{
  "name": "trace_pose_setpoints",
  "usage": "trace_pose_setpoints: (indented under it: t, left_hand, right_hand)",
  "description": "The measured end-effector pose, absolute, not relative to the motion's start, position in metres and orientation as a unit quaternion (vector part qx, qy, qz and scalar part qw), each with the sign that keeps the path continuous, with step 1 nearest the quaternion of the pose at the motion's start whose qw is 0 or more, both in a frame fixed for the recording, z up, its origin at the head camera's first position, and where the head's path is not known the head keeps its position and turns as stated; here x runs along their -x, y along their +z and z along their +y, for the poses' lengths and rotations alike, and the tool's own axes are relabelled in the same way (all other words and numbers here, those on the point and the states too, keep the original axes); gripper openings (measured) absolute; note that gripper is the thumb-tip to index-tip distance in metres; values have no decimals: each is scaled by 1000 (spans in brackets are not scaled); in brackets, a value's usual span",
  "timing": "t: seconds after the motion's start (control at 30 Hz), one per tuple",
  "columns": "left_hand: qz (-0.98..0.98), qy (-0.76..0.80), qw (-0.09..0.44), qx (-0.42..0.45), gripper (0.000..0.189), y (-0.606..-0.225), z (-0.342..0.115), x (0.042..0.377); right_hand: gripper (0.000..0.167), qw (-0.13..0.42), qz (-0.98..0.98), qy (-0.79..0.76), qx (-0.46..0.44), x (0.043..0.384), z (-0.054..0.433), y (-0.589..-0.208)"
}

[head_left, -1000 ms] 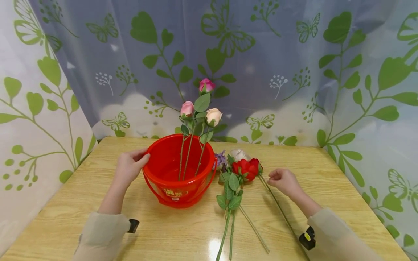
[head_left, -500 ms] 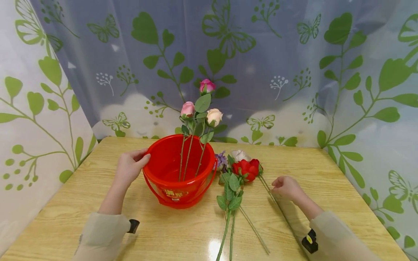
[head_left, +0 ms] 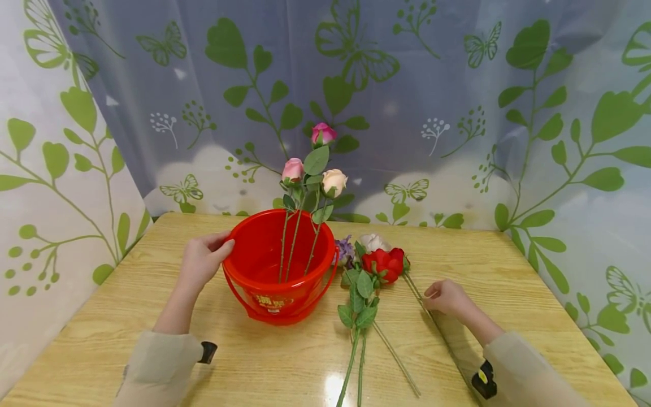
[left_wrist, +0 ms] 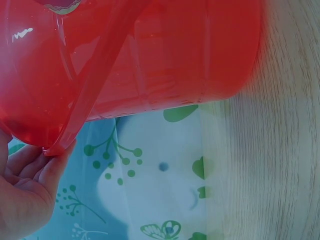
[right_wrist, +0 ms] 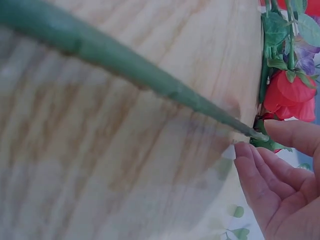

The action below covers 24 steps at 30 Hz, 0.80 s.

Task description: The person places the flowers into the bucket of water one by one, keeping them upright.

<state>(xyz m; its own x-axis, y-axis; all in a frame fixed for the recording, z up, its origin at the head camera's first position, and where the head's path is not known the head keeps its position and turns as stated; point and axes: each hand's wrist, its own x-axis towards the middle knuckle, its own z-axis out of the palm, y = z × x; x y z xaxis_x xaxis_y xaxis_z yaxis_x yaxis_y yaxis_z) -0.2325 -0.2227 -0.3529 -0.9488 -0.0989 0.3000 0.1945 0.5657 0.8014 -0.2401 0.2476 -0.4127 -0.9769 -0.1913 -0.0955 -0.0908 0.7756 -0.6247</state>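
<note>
Three roses (head_left: 316, 161) stand in red bucket (head_left: 307, 297); roughly half done, we judge. Loose flowers (head_left: 386, 264) left on table (head_left: 229, 367), toward bucket's three o'clock. Left hand (head_left: 200, 261) pinches bucket at nine; right hand (head_left: 450, 299) narrow at stem (right_wrist: 150, 77); whether grip holds it, we cannot tell.

A red bucket (head_left: 282, 291) stands upright holding three roses (head_left: 334, 182), more flowers (head_left: 385, 264) lying alongside.

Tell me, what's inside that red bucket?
The red bucket holds a pale pink rose, a hot pink rose and a cream rose. Its front wall hides their lower ends.
</note>
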Motion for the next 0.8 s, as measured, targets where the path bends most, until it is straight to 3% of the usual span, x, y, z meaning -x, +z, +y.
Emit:
trace_pose_setpoints:
  t: [0.8]
  left_hand:
    - [-872, -462, 161, 27, 35, -353, -223, 233]
  right_hand:
    - [15, 105, 909, -401, 45, 236, 248, -423]
